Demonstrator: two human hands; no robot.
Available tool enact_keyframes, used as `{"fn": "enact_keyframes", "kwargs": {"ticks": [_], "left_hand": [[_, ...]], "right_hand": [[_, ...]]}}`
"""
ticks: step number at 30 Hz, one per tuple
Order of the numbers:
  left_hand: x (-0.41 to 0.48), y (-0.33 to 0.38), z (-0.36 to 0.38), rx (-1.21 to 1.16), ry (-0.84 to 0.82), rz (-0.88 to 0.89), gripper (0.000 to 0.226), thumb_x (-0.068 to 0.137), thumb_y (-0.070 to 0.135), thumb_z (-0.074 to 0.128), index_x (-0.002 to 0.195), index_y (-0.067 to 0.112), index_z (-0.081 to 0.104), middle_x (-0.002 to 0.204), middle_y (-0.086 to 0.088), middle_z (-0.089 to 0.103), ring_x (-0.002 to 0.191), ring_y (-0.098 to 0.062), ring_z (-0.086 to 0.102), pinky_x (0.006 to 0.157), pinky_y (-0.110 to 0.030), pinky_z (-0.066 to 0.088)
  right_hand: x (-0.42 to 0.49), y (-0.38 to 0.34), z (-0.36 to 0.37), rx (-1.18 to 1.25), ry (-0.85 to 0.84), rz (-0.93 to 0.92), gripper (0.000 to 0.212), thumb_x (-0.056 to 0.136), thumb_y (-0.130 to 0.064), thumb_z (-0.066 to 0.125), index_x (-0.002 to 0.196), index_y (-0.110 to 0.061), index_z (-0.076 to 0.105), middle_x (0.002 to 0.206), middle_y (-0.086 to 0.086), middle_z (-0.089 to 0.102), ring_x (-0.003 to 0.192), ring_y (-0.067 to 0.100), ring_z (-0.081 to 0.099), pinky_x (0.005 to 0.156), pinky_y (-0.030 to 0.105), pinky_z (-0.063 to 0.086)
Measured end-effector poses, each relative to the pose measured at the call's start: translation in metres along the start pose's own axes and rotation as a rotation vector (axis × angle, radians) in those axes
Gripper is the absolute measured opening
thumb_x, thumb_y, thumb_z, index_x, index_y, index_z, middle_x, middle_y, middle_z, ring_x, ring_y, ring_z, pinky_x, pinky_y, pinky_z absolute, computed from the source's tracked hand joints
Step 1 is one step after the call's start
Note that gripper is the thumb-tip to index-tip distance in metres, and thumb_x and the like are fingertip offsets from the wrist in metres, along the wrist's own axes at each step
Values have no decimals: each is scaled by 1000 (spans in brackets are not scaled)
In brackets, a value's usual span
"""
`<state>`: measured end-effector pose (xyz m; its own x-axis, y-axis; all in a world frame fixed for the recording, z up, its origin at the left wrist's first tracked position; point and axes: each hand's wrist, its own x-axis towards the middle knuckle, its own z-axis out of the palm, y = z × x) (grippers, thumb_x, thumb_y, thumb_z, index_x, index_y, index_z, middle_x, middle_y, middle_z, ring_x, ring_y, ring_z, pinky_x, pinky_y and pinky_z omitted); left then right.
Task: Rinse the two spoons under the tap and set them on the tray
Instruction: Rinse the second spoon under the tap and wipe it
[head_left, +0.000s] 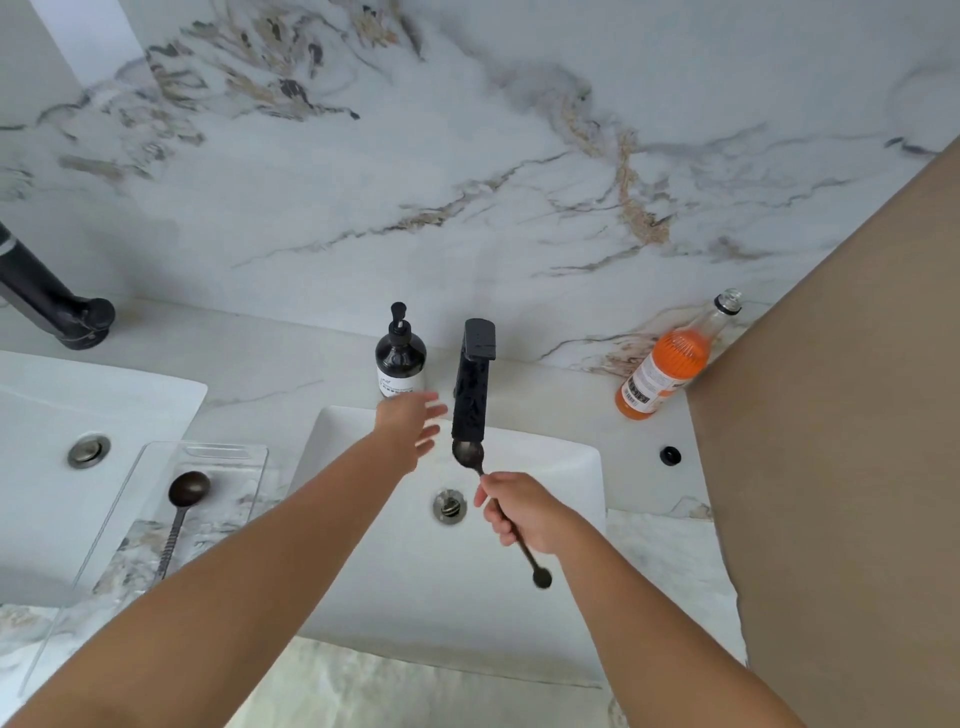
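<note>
My right hand grips the handle of a dark spoon, whose bowl sits just under the spout of the black tap above the white sink. No water stream is clearly visible. My left hand is open, fingers spread, just left of the tap body and apart from it. A second dark spoon lies on the clear tray on the counter to the left of the sink, bowl toward the wall.
A dark soap pump bottle stands left of the tap. An orange drink bottle stands at the back right, beside a beige panel. A second basin and another black tap lie to the left.
</note>
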<state>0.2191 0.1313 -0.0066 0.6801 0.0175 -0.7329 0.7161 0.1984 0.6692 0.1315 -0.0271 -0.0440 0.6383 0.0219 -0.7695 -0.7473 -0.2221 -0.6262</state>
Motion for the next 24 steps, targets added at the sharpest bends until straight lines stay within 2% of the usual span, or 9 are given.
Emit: {"fn": "enact_keyframes", "kwargs": {"ticks": [3,5,9,14,16,18,20,22,24], "left_hand": [[-12,28,14,96,9,218,23,91,34,55,90,14,66,84,-4,71,65,-19,63,60,-29,53],[-20,40,26,193,-47,235,34,87,46,65,87,12,67,79,-3,71,62,-19,64,56,-28,54],[-26,45,39,204,-105,149,25,88,32,71,89,8,69,79,-3,70,61,-17,61,50,-23,53],[-27,49,40,132,-153,61,11,96,10,61,86,3,61,74,-9,64,47,-11,55,38,-16,46],[-28,38,36,143,-143,42,11,95,8,62,85,3,60,75,-10,64,44,-10,55,38,-15,45],[-27,29,33,162,-126,85,13,93,15,66,85,4,65,74,-7,66,51,-12,54,39,-17,44],[-26,18,28,183,-3,203,25,92,28,65,78,8,69,66,-2,67,50,-13,54,42,-21,44],[-28,-3,17,174,211,313,39,91,39,55,67,11,67,60,-1,63,48,-17,53,49,-25,47],[-35,-36,2,217,333,340,46,92,45,49,66,12,65,62,-2,62,52,-22,54,59,-30,48]], "right_hand": [[0,8,9,102,-12,20,27,99,-17,35,83,-8,54,57,5,40,47,18,32,49,27,28],[0,10,12,153,5,25,27,100,-18,35,83,-8,53,57,5,40,48,18,32,50,28,30],[-4,15,9,204,0,29,27,101,-19,37,81,-8,53,57,5,40,48,18,32,51,29,34],[-7,18,5,267,1,14,27,100,-19,38,79,-10,52,56,4,38,48,18,31,51,29,31],[-9,18,4,281,3,3,28,100,-20,38,79,-10,52,56,3,38,48,17,31,51,29,32],[-12,22,5,289,-10,-8,27,99,-22,39,79,-11,54,56,2,39,48,17,32,51,29,33],[-15,31,6,308,-35,4,27,99,-26,41,82,-12,56,58,2,40,51,18,33,53,29,35],[-18,43,9,362,-83,5,28,101,-32,44,87,-14,61,61,2,43,54,17,37,56,30,38],[-19,54,14,419,-129,-37,29,101,-36,46,92,-16,65,66,1,48,59,17,42,58,30,38]]}}
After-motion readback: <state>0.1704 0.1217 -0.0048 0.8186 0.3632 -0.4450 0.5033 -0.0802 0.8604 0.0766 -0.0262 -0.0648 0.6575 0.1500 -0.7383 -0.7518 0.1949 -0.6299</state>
